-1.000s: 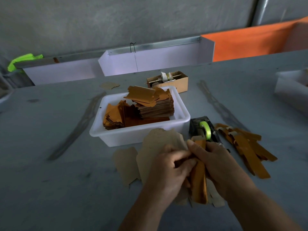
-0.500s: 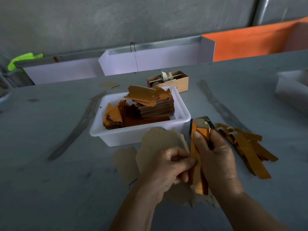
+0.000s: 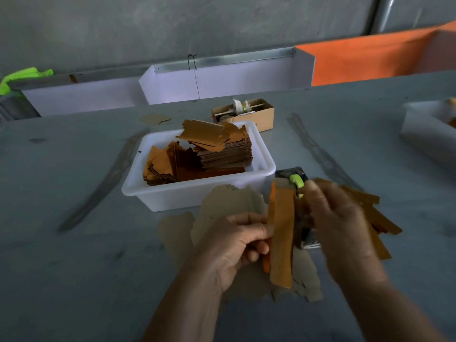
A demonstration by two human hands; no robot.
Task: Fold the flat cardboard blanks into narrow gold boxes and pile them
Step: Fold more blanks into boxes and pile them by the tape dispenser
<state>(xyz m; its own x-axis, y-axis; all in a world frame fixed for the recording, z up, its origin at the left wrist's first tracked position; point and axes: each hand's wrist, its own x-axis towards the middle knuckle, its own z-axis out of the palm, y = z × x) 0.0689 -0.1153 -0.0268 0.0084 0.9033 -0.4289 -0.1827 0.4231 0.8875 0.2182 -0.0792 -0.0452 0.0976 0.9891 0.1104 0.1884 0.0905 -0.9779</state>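
Grey table; gold box lengthwise away, left-hand fingers pinching.

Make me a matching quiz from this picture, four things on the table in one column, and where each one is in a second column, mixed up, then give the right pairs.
Things:
1. narrow gold box
2. stack of flat blanks
3. pile of folded boxes
4. small brown carton

Places:
A. inside the white tub
B. behind the white tub, farther from the person
C. held by the left hand
D. on the table, partly behind the right hand

Pairs: 1-C, 2-A, 3-D, 4-B
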